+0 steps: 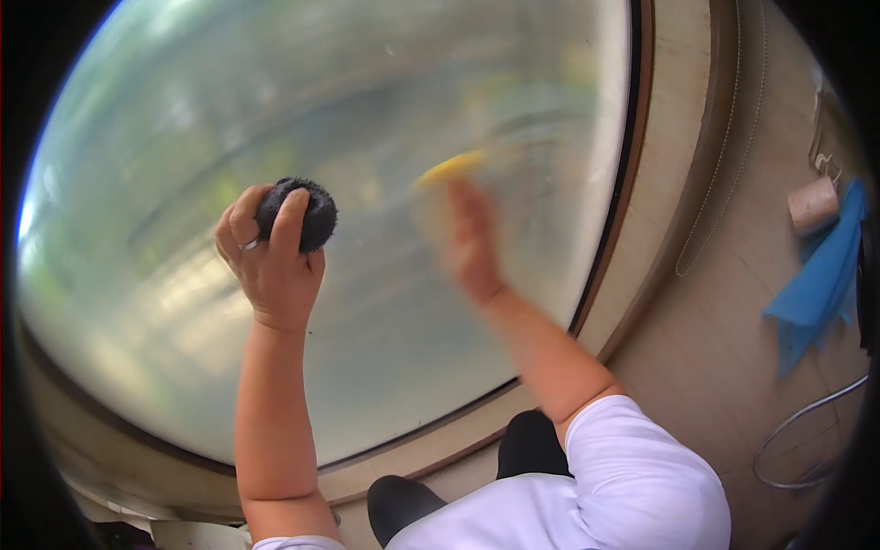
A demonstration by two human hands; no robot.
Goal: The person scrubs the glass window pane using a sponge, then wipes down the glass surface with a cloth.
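Observation:
My left hand (pixel 270 257), with a ring on one finger, grips a round black bristly scrubber (pixel 313 216) in front of the window glass (pixel 385 302). The fingers curl over its near side. Farther right, my right hand (pixel 474 234) is smeared by motion near the same pane. At its fingertips is a thin yellow pad (pixel 453 169), too blurred for me to tell whether it is a sponge or a cloth. The glass looks hazy, with streaks and blurred green shapes in it.
A dark frame (pixel 612 238) and a pale sill border the glass. A beaded chain (pixel 724 188) hangs at the right. Farther right are a blue cloth (pixel 819 280), a pinkish roll (pixel 813 205) and a looped metal hose (pixel 779 435). My knees (pixel 530 445) are close below the sill.

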